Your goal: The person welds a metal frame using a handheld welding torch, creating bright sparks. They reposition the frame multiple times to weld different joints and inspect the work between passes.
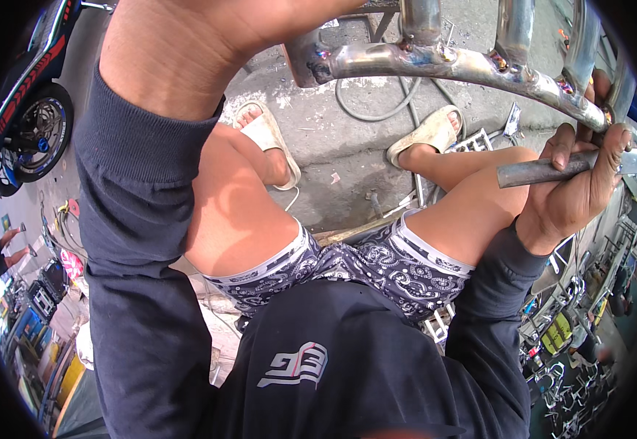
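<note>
A frame of bare steel tubes (399,61) welded together spans the upper right, with discoloured weld joints along its curved lower tube. My left hand (260,25) is at the top edge beside the frame's left end. Only its wrist and heel show; its fingers are out of the picture. At the right, my right hand (560,208) is closed around a grey metal bar (545,170) with a flat, brighter far end (636,161). Its fingers reach up by the frame's right part, some partly hidden behind the tube. Whether they touch the tube I cannot tell.
My sandalled feet (267,139) rest on the concrete floor (311,154). A grey cable (366,115) loops between them. A motorcycle wheel (40,139) stands at the upper left. Metal racks and many loose parts (567,380) crowd the lower right; clutter (40,293) lies left.
</note>
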Motion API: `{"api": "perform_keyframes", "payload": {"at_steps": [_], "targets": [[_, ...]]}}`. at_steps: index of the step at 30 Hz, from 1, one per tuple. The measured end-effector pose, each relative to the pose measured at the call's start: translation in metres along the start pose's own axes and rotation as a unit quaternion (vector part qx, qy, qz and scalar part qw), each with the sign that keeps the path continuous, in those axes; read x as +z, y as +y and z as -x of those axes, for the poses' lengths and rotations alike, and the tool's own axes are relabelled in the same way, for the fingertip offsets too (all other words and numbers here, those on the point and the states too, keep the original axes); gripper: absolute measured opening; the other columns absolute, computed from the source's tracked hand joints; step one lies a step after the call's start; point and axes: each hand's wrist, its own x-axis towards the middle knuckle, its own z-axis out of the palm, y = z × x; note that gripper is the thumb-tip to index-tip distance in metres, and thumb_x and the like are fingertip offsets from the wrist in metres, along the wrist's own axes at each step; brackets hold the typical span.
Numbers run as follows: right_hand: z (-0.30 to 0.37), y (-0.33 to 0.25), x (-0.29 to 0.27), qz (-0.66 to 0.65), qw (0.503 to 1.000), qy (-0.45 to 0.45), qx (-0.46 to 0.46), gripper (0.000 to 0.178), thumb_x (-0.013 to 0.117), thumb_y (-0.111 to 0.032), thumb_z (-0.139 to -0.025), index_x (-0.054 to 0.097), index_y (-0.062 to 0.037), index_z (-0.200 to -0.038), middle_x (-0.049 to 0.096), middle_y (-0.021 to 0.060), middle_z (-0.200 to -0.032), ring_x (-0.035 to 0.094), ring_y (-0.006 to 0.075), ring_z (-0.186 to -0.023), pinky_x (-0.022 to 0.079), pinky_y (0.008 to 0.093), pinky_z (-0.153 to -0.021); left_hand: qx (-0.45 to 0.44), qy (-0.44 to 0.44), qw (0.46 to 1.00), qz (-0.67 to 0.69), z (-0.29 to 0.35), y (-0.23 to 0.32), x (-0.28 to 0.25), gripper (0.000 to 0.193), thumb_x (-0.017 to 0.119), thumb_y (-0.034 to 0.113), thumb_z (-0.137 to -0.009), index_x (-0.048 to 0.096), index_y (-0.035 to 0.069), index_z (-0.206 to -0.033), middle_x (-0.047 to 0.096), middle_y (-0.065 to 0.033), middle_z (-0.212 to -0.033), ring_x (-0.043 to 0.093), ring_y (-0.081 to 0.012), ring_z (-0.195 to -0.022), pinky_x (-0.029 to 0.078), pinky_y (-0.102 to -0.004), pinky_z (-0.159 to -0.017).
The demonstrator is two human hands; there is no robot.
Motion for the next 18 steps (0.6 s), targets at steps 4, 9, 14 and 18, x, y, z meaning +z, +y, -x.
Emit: {"api": "perform_keyframes", "payload": {"at_steps": [4, 9, 14, 18], "targets": [[-0.002, 0.0, 0.002, -0.026, 1.0, 0.01, -0.004, 0.045, 0.056, -0.028, -0.113, 0.055, 0.0106, -0.138, 0.063, 0.0352, -0.139, 0.074, 0.0293, -0.116, 0.047, 0.0197, -0.044, -0.013, 0.012, 0.999, -0.042, 0.003, 0.006, -0.006, 0.05, 0.042, 0.031, -0.117, 0.046, -0.004, -0.152, 0.06, -0.0247, -0.143, 0.064, -0.0294, -0.126, 0.059, -0.0402, -0.104], [0.005, 0.0, -0.001, -0.092, 0.995, -0.026, 0.026, 0.04, 0.051, -0.026, -0.115, 0.05, 0.0062, -0.14, 0.062, 0.0359, -0.138, 0.074, 0.0373, -0.116, 0.049, 0.0207, -0.041, -0.027, 0.023, 0.994, -0.108, 0.009, 0.015, -0.021, 0.052, 0.044, 0.031, -0.117, 0.043, -0.004, -0.156, 0.058, -0.0253, -0.148, 0.063, -0.0292, -0.131, 0.058, -0.0401, -0.107], [0.01, -0.003, 0.001, -0.107, 0.986, -0.11, 0.062, 0.023, 0.045, -0.026, -0.117, 0.048, -0.0083, -0.131, 0.058, 0.0402, -0.141, 0.072, 0.0459, -0.119, 0.057, 0.0226, -0.042, -0.049, 0.019, 0.987, -0.15, 0.007, 0.025, -0.024, 0.056, 0.045, 0.031, -0.116, 0.04, -0.005, -0.159, 0.055, -0.0258, -0.153, 0.061, -0.029, -0.137, 0.057, -0.04, -0.111], [0.013, -0.003, 0.009, -0.101, 0.984, -0.131, 0.065, 0.014, 0.045, -0.02, -0.116, 0.043, -0.0163, -0.129, 0.055, 0.0467, -0.14, 0.07, 0.0523, -0.119, 0.058, 0.0233, -0.044, -0.043, 0.048, 0.983, -0.173, 0.009, 0.026, -0.019, 0.057, 0.046, 0.031, -0.116, 0.039, -0.005, -0.16, 0.054, -0.0251, -0.155, 0.061, -0.0286, -0.139, 0.056, -0.0396, -0.113]]}}
